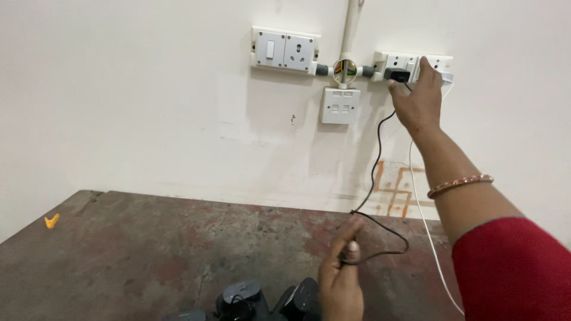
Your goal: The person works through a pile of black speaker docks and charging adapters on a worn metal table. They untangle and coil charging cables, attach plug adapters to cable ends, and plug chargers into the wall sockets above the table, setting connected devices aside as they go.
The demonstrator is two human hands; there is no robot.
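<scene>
My right hand (pixel 418 101) reaches up to the white socket panel (pixel 410 61) on the wall, fingers on a black plug adapter (pixel 397 75) seated in it. A thin black cable (pixel 377 160) runs down from the adapter to the table and loops near my left hand (pixel 341 276). That hand pinches the cable's lower end just above the table. A white cable (pixel 423 220) hangs from a white plug at the panel's right end, behind my right arm.
A worn dark table (pixel 148 255) stands against the white wall. Black round devices (pixel 262 300) lie at its near edge. A switch-and-socket panel (pixel 285 50) and a small white box (pixel 341 106) are on the wall. A yellow bit (pixel 52 222) lies at far left.
</scene>
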